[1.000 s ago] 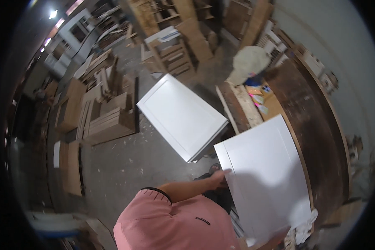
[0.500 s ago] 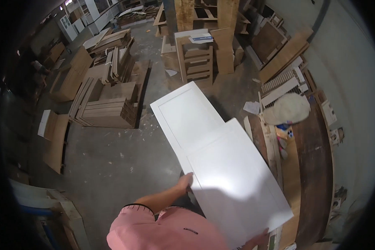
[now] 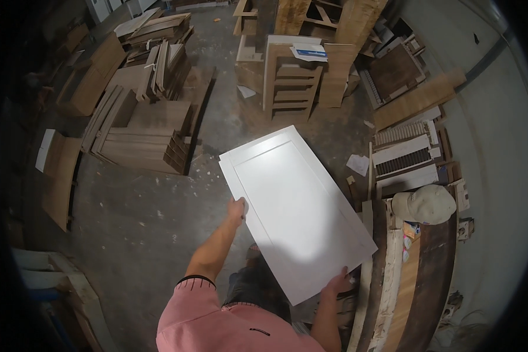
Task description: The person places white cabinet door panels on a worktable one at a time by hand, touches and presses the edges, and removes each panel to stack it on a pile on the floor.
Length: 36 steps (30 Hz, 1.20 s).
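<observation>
I hold a white cabinet door (image 3: 293, 205) with a raised frame border in front of me, above the floor and tilted. A narrow white edge shows past its far and left sides, so a second door seems to lie under it. My left hand (image 3: 236, 210) grips the left edge, its fingers partly hidden beneath. At the near right corner my right hand (image 3: 338, 283) is closed round the edge. A bright patch of light falls over the upper part of the door.
To my right runs a long bench of boards (image 3: 431, 264) with a pale cap (image 3: 425, 204) on it. Stacked brown panels (image 3: 144, 138) lie on the floor at left. Ahead stands a wooden slatted frame (image 3: 293, 85) with papers on top. A leaning board (image 3: 61, 182) is at far left.
The two white doors, offset lengthwise before, now lie nearly flush. Both hands have come up and further forward, and my right forearm now shows. My view has shifted.
</observation>
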### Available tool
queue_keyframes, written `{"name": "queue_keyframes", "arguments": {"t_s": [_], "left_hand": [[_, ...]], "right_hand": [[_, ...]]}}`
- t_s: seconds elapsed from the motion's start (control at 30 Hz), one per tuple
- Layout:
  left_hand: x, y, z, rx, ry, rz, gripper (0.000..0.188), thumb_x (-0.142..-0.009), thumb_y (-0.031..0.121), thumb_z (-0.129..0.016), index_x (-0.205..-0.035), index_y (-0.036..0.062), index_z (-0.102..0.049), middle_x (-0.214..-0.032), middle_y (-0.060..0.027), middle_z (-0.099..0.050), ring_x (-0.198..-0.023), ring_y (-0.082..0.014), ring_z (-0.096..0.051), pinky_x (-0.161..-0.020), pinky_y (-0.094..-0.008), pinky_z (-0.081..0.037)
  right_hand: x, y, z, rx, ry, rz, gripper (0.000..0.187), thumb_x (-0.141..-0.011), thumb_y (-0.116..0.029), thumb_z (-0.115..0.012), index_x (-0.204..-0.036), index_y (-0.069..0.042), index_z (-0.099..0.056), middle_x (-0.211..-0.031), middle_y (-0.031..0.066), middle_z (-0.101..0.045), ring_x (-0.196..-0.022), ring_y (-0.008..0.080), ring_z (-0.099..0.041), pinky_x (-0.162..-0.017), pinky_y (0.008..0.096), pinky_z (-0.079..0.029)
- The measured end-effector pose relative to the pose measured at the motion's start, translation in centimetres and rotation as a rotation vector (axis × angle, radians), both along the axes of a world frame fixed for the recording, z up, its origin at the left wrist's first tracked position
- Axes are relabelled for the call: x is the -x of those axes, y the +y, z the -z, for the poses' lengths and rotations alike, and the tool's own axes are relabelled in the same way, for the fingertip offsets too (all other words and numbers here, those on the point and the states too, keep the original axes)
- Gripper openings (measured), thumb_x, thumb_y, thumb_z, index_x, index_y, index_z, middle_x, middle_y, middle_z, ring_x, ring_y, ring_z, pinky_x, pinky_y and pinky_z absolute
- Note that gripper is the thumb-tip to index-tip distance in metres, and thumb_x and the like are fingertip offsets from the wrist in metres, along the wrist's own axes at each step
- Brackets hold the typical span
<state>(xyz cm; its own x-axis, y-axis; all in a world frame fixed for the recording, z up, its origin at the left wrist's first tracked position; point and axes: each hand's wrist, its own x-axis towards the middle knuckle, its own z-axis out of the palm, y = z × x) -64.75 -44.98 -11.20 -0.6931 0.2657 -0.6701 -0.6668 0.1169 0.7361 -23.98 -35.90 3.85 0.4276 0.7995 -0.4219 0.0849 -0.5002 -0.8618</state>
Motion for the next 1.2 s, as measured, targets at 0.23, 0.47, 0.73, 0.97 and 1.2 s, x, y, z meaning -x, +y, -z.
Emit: {"name": "queue_keyframes", "arguments": {"t_s": [0.23,0.47,0.73,0.97,1.2], "left_hand": [[0.4,-1.4,3.2,0.487,0.523,0.438,0.064,-0.085,0.046,-0.066,-0.123,-0.0042,-0.054,-0.111,-0.0259,-0.066,-0.104,-0.0412,-0.062,-0.088,-0.0488,-0.05],[-14.2,-3.0,0.2,0.36,0.101,0.411,0.076,-0.082,0.034,-0.076,-0.135,-0.0087,-0.042,-0.126,-0.0271,-0.06,-0.121,-0.0375,-0.057,-0.104,-0.0438,-0.045],[-19.3,-1.6,1.9,0.417,-0.066,0.268,0.09,-0.081,0.034,-0.078,-0.142,-0.0095,-0.027,-0.136,-0.0301,-0.05,-0.122,-0.0399,-0.055,-0.102,-0.0427,-0.047],[-18.9,-1.0,-4.2,0.467,-0.195,0.622,0.078,-0.085,0.039,-0.074,-0.137,-0.0076,-0.041,-0.136,-0.0298,-0.05,-0.121,-0.0388,-0.056,-0.099,-0.0433,-0.049],[-18.5,-10.5,-2.4,0.707,0.768,0.875,0.075,-0.089,0.039,-0.068,-0.141,-0.0071,-0.04,-0.144,-0.032,-0.042,-0.137,-0.0427,-0.039,-0.116,-0.046,-0.03]], "right_hand": [[-2.8,0.8,6.6,0.221,0.224,-0.174,0.051,-0.097,-0.028,-0.055,-0.133,0.008,-0.05,-0.128,0.0174,-0.059,-0.109,0.0311,-0.061,-0.091,0.0423,-0.05],[-11.7,-5.3,12.4,0.193,-0.173,-0.406,0.04,-0.093,-0.03,-0.062,-0.126,-0.008,-0.065,-0.105,0.0035,-0.066,-0.089,0.0146,-0.058,-0.071,0.0301,-0.046],[-18.3,-21.4,8.4,0.647,-0.101,-0.246,0.029,-0.092,-0.029,-0.062,-0.115,-0.011,-0.066,-0.097,0.0011,-0.065,-0.083,0.017,-0.061,-0.062,0.0332,-0.047],[-21.9,-28.3,7.0,0.742,0.062,0.024,0.039,-0.092,-0.034,-0.062,-0.123,-0.01,-0.063,-0.105,0.0039,-0.065,-0.09,0.0202,-0.064,-0.07,0.0382,-0.049],[-25.2,-25.1,11.6,0.549,0.286,-0.027,0.022,-0.092,-0.03,-0.06,-0.108,-0.015,-0.062,-0.096,0.003,-0.063,-0.082,0.0184,-0.062,-0.065,0.0359,-0.047]]}}
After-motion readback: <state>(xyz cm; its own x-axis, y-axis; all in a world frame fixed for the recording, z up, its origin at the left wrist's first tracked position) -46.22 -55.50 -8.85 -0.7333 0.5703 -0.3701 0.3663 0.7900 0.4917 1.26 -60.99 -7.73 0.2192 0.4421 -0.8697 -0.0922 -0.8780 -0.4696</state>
